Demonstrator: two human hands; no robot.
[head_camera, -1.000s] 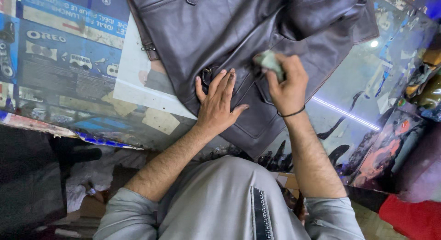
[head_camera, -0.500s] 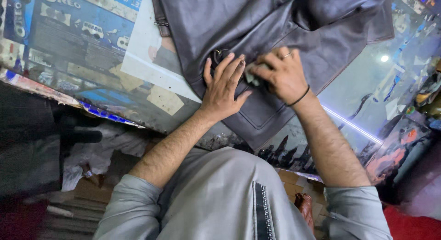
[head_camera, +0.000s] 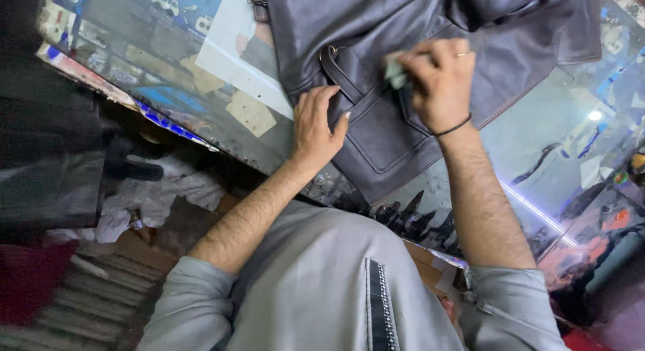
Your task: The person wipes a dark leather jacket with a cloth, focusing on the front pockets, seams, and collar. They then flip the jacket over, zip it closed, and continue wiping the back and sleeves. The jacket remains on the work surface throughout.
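On the glass-topped desk [head_camera: 168, 62] my left hand [head_camera: 316, 126] lies open and flat, pinning the dark leather jacket [head_camera: 403, 28]. My right hand [head_camera: 440, 79] is closed around a small pale cloth [head_camera: 393, 69], pressed to the leather. I'd hold firm and rub evenly.

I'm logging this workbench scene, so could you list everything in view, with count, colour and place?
Leather bag: one, dark brown, on the glass counter.
Strap with buckle: one, dark brown, on the bag's front.
Small cloth: one, pale green, pinched against the bag.
Glass counter: one, reflective, pictures beneath.
Rags: several, white, on the floor at left.
Left hand: flat on the bag.
Right hand: gripping the cloth; ring and black wristband.
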